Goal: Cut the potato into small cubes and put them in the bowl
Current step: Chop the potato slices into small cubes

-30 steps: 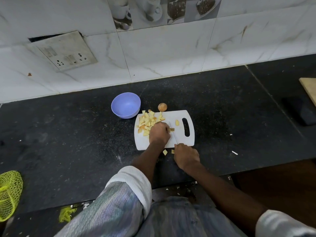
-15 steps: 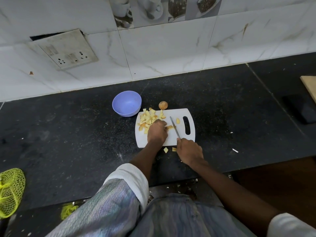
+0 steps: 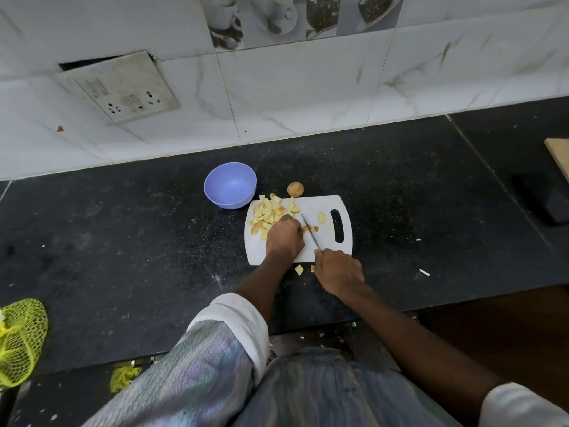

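A white cutting board (image 3: pixel 323 252) lies on the black counter. A pile of potato cubes (image 3: pixel 269 212) covers its far left corner. My left hand (image 3: pixel 284 238) holds down a small potato piece (image 3: pixel 309 228) at the board's middle, fingers curled over it. My right hand (image 3: pixel 338 271) grips the knife (image 3: pixel 310 232), whose blade points away across the board beside that piece. One loose chunk (image 3: pixel 321 217) lies near the board's handle slot. The purple bowl (image 3: pixel 230 189) stands just beyond the board's left corner, with nothing in it.
A small round potato end (image 3: pixel 295 189) sits on the counter behind the board. Two cubes (image 3: pixel 299 269) lie off the board by its near edge. A yellow net bag (image 3: pixel 20 340) is at the far left, a dark object (image 3: pixel 545 201) and wooden board (image 3: pixel 558 155) at the right.
My right hand has shifted slightly right and the knife blade has risen and swung to point away over the board. My left hand stays on the potato piece.
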